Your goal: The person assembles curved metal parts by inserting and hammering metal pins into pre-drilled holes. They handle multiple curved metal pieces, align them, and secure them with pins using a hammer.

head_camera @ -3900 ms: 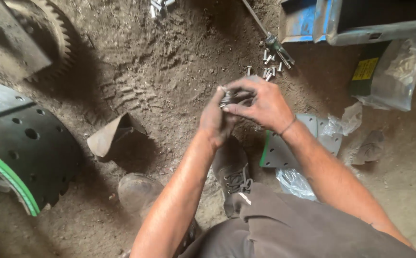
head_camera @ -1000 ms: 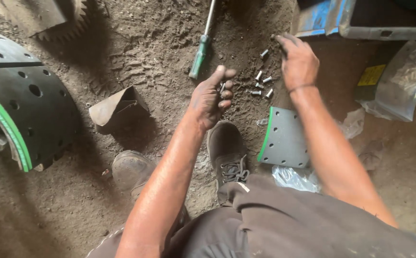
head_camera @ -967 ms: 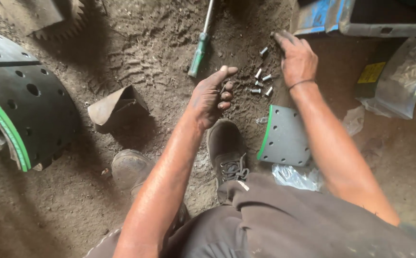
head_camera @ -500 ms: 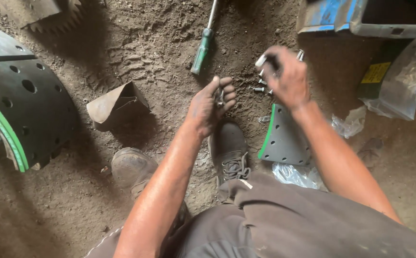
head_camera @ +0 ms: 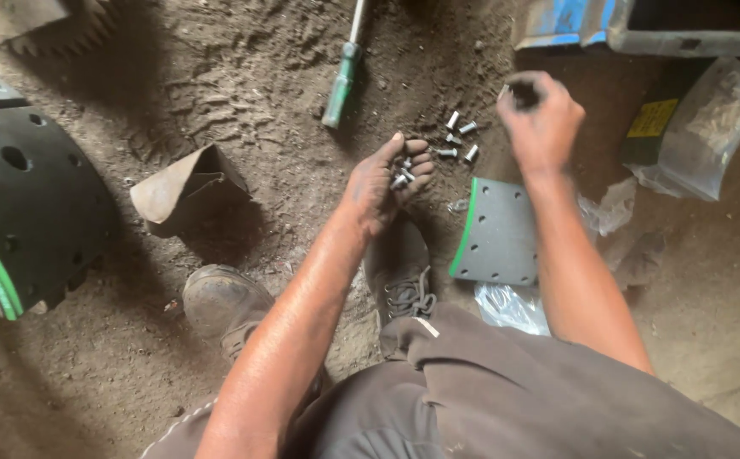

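Note:
My left hand [head_camera: 384, 181] is palm up over the dirt floor, fingers curled around several small metal rivets [head_camera: 401, 176]. My right hand [head_camera: 541, 119] hovers higher and to the right, its fingers pinched together on something small and dark that I cannot make out. More loose rivets [head_camera: 459, 140] lie on the ground between the two hands. A grey brake lining with a green edge [head_camera: 497, 234] lies flat just below my right wrist.
A green-handled screwdriver [head_camera: 342, 81] lies at the top centre. A large black drilled brake shoe [head_camera: 13, 204] sits at the left, a bent rusty metal piece [head_camera: 184, 183] beside it. Plastic bags [head_camera: 710, 127] and a blue metal box [head_camera: 642, 21] stand at the right. My shoes [head_camera: 399, 272] rest below.
My right hand reached to the rivets on the ground, picked something up and rose to the right. My left hand stayed cupped with rivets in it.

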